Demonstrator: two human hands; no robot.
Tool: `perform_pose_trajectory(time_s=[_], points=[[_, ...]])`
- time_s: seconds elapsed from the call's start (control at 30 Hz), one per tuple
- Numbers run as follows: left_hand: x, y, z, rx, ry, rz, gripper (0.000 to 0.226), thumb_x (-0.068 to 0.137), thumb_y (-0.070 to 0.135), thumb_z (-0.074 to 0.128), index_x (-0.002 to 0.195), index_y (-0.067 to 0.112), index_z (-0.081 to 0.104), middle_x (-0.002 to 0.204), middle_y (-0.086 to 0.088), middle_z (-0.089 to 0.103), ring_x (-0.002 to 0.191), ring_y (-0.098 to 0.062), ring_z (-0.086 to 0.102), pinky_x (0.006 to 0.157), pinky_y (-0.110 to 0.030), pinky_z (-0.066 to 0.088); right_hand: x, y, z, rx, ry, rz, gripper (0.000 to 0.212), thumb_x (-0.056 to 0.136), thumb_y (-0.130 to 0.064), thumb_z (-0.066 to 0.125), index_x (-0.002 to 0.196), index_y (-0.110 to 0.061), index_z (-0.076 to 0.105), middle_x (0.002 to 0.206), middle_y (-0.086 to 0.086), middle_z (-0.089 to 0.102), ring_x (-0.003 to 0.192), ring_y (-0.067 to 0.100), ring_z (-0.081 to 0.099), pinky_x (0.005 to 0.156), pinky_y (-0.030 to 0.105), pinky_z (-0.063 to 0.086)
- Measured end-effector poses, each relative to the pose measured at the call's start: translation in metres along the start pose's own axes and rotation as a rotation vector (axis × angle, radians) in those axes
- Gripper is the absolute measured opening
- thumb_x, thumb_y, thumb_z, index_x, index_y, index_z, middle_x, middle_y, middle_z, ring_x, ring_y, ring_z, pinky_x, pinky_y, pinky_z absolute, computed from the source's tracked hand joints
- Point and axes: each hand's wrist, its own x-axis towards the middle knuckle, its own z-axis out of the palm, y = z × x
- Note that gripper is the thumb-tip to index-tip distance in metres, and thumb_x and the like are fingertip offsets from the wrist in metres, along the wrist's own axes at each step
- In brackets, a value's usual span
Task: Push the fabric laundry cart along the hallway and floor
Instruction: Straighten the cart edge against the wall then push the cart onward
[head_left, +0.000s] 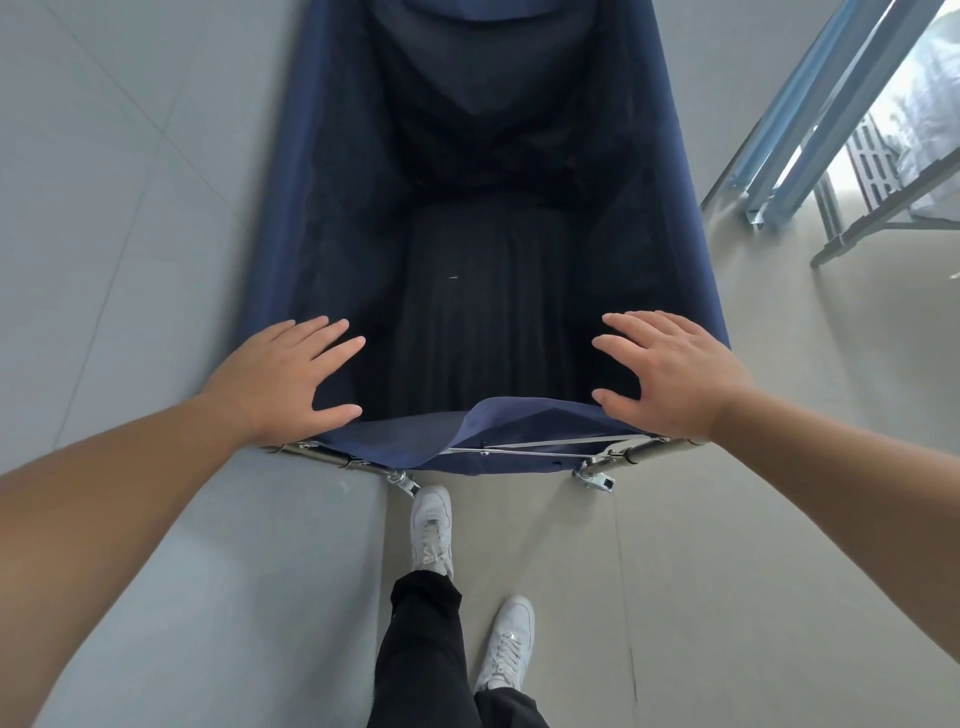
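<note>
A: Where do we have the laundry cart (483, 156)?

B: Straight ahead of us on the floor (727, 519), running away from us lengthwise. Its left side is close along the grey wall (104, 208). The navy fabric bag hangs open, and down inside we see only dark, pleated-looking cloth (483, 322); we cannot tell what it is.

A: And our hands?

B: The left hand (291, 374) lies flat on the near left corner of the bag's rim, fingers spread and reaching over the opening, thumb out along the near edge. The right hand (675, 374) mirrors it on the near right corner, fingers fanned wide, thumb on the fabric hem. Neither one is curled around anything; both press down with flat palms.

A: What shows under the rim?

B: A metal frame (644, 451), with thin crossing rods where the near flap of fabric sags. Two casters peek out below, one at the left (404, 482) and one at the right (595, 477).

A: Our feet?

B: White sneakers and black trousers. The left shoe (431, 530) is forward, just behind the left caster; the right shoe (506, 649) is further back.

A: Anything on the right?

B: A glass door frame (810, 114) and a grey folding rack (883, 197), well apart from the cart.
</note>
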Motion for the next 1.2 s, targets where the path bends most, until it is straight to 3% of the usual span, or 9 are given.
perform_pose_trajectory(time_s=[0.43,0.7,1.2], points=[[0.0001,0.0002,0.0006,-0.004,0.011,0.009,0.087,0.081,0.079,0.02,0.152,0.028,0.024,0.16,-0.002,0.025,0.146,-0.022,0.021,0.119,-0.041,0.017,0.0009,-0.002,-0.0024,0.001,-0.021,0.019,0.064,0.085,-0.062,0.042,0.131,-0.021,0.056,0.144,0.006,0.05,0.134,0.029,0.042,0.113,0.044,0.03],[-0.0006,-0.0006,0.0028,0.093,0.024,0.025,0.087,0.082,0.08,0.011,0.154,0.03,0.013,0.162,-0.002,0.016,0.149,-0.02,0.007,0.12,-0.043,-0.001,0.0003,-0.002,-0.0005,-0.016,-0.026,0.018,0.06,0.086,-0.06,0.051,0.131,-0.021,0.055,0.145,0.005,0.049,0.134,0.027,0.041,0.113,0.042,0.027],[-0.0016,-0.0008,0.0065,0.044,0.042,0.034,0.087,0.083,0.08,0.018,0.153,0.029,0.018,0.162,-0.002,0.017,0.149,-0.02,0.007,0.121,-0.041,0.007,-0.0015,-0.0054,-0.0022,-0.029,-0.06,0.051,0.066,0.084,-0.066,0.038,0.132,-0.023,0.054,0.146,0.005,0.049,0.135,0.027,0.04,0.114,0.042,0.027]])
